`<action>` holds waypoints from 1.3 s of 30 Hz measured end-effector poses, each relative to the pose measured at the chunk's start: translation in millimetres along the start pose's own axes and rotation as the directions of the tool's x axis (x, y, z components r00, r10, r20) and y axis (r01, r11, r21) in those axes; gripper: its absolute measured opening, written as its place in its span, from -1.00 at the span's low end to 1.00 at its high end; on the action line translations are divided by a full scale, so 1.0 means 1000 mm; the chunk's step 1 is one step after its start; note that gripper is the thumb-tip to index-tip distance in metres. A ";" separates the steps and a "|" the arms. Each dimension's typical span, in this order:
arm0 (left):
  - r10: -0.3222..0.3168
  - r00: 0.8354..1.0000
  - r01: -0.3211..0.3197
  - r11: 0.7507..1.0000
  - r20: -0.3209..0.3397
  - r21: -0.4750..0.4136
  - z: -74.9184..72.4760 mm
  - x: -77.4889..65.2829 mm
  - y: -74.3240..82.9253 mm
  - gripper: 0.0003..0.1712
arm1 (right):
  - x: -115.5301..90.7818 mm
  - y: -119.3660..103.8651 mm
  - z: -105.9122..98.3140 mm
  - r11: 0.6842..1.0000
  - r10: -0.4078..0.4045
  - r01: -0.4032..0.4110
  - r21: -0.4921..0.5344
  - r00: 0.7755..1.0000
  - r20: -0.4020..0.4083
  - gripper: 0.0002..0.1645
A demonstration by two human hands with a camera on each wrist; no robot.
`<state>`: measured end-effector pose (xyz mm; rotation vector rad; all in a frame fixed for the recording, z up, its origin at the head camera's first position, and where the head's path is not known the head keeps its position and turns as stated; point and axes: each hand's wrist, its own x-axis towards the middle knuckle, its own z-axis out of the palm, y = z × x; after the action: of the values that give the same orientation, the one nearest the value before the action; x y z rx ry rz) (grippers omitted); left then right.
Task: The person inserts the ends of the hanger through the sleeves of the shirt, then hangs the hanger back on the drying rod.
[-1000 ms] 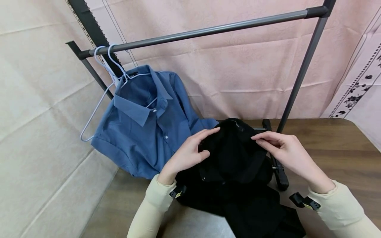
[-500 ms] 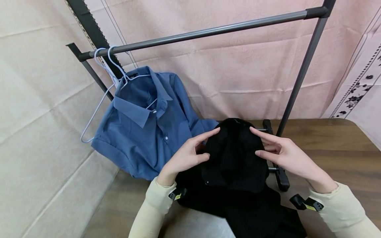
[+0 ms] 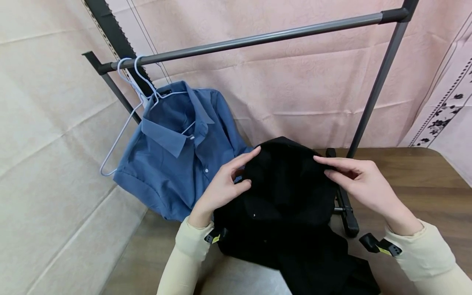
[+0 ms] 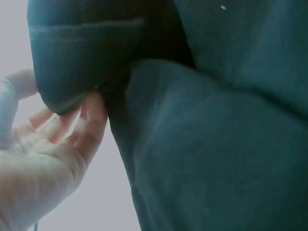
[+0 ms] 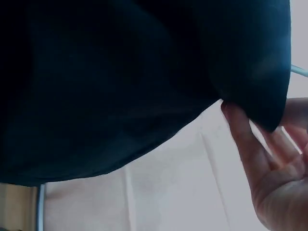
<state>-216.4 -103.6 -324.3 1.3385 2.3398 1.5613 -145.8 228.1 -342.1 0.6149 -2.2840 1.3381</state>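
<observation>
A black shirt (image 3: 287,196) hangs spread between the two hands in the middle of the head view, its collar (image 3: 282,143) raised and its lower part falling toward the person. The left hand (image 3: 225,184) holds the left side of the collar, and in the left wrist view its fingers (image 4: 94,120) lie behind the dark fold with the thumb in front. On the opposite side, the right hand (image 3: 363,180) pinches the collar edge. Its fingers (image 5: 245,139) bend around a pointed corner of cloth in the right wrist view. Dark fabric fills most of both wrist views.
A grey metal clothes rack (image 3: 258,39) crosses the back. Two light-blue hangers (image 3: 127,119) hook over its left end, one inside a blue shirt (image 3: 173,164). The rack's black foot (image 3: 348,217) stands on the wooden surface (image 3: 416,176). Pink cloth (image 3: 295,90) hangs behind.
The black shirt's collar has been pulled wider and lifted slightly. The left hand has shifted a little left; the right has regripped the edge after opening. The blue shirt stays put.
</observation>
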 end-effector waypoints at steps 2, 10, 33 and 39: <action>0.010 1.000 -0.009 0.998 -0.018 0.057 -0.004 0.001 0.003 -0.11 | 0.003 -0.002 -0.003 0.998 -0.009 0.007 -0.057 1.000 -0.027 -0.56; 0.053 0.998 -0.048 0.966 -0.016 0.255 -0.010 0.003 0.013 0.00 | 0.014 -0.012 -0.009 0.954 0.001 -0.031 -0.298 0.995 -0.098 -0.50; 0.077 0.997 -0.049 0.799 -0.022 0.599 0.002 -0.017 0.004 -0.05 | -0.010 -0.002 -0.014 0.952 0.006 0.012 -0.306 0.998 0.058 -0.41; 0.117 0.992 -0.080 0.858 -0.041 0.508 0.010 -0.021 -0.001 -0.08 | -0.016 0.002 0.001 0.968 -0.003 0.007 -0.250 1.000 0.020 -0.33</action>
<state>-198.7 -110.3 -338.7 1.5272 2.9041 1.0524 -134.1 230.7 -352.3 0.5493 -2.4139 1.0210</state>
